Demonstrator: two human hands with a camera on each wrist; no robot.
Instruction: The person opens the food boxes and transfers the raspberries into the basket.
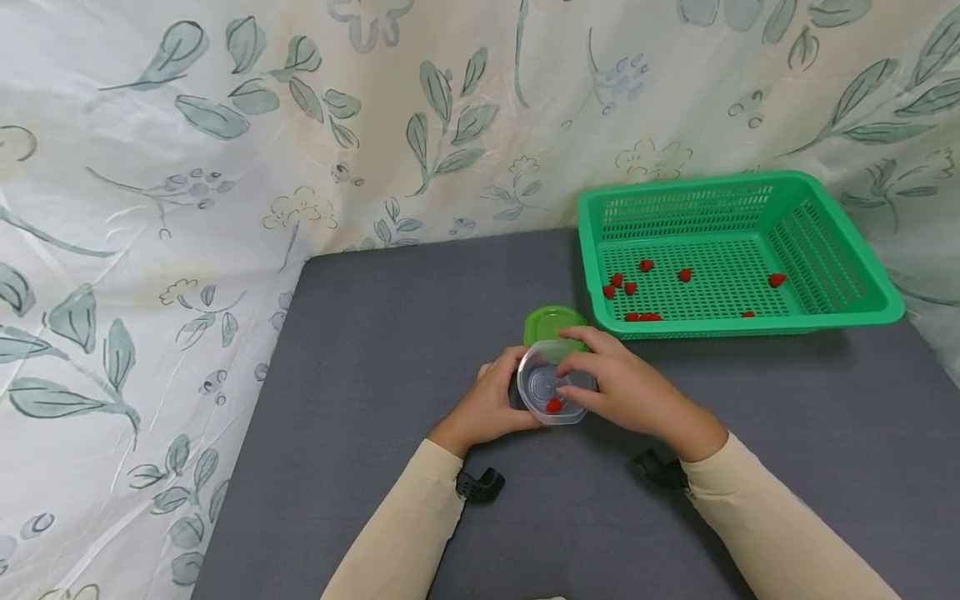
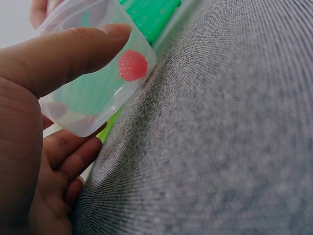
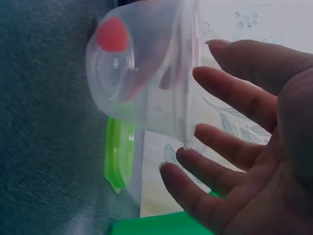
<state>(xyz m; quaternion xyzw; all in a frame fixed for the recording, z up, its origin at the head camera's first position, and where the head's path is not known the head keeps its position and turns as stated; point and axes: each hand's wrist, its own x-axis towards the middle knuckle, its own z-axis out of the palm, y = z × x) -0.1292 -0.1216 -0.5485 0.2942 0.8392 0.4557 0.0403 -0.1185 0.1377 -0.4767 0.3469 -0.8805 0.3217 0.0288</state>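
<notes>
A small clear plastic container (image 1: 567, 415) is held by my left hand (image 1: 491, 402), with the thumb on its near side and fingers on the far side. One red raspberry (image 2: 132, 65) lies inside, near the bottom; it also shows through the wall in the right wrist view. My right hand (image 1: 633, 383) hovers at the container's mouth, overlapping its rim in the head view. Its fingers (image 3: 234, 95) are spread and loosely bent, with nothing between them. Just behind the container, a bright green lid (image 1: 550, 320) lies on the table.
At the back right stands a green perforated basket (image 1: 750, 327) with several red raspberries (image 1: 686, 274) scattered over its floor. Dark grey cloth covers the table (image 1: 360, 358). A patterned leaf-print curtain (image 1: 442, 108) hangs behind and along the left side.
</notes>
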